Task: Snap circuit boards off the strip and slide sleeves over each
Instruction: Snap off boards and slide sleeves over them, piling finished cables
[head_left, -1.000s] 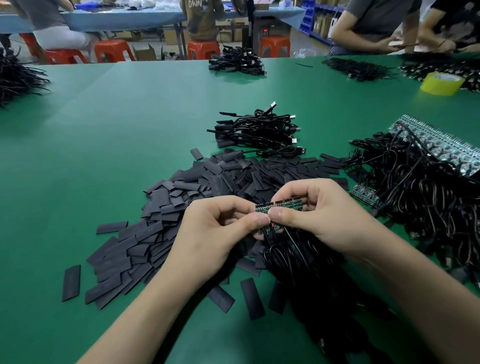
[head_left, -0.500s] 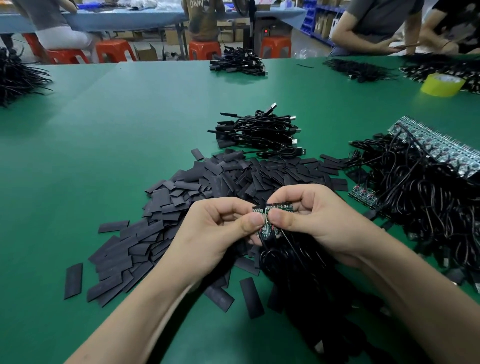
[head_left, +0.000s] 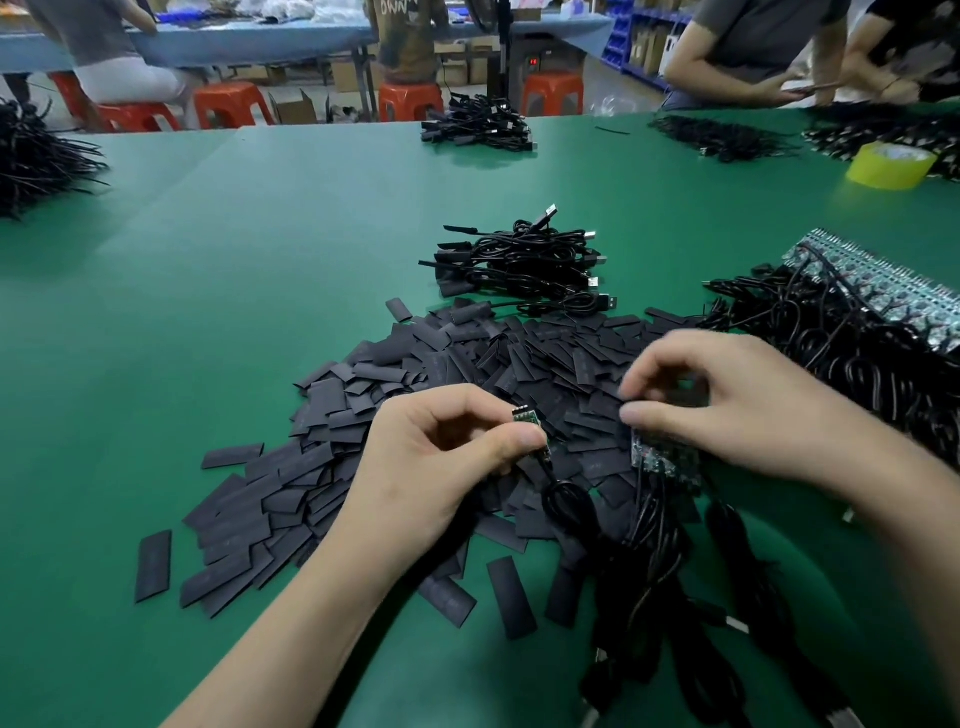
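Hands: left hand (head_left: 441, 462) pinches one board (head_left: 525, 419), right hand (head_left: 727, 410) pinches the strip (head_left: 662, 460); both look light, stiff, likely brittle, best held by the edges.

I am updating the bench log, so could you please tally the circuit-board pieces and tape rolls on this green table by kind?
Single circuit board, pinched by the left hand: 1
Short board strip, at the right hand: 1
Long board panel, lying on the cables at right: 1
Yellow tape roll: 1
Total: 4
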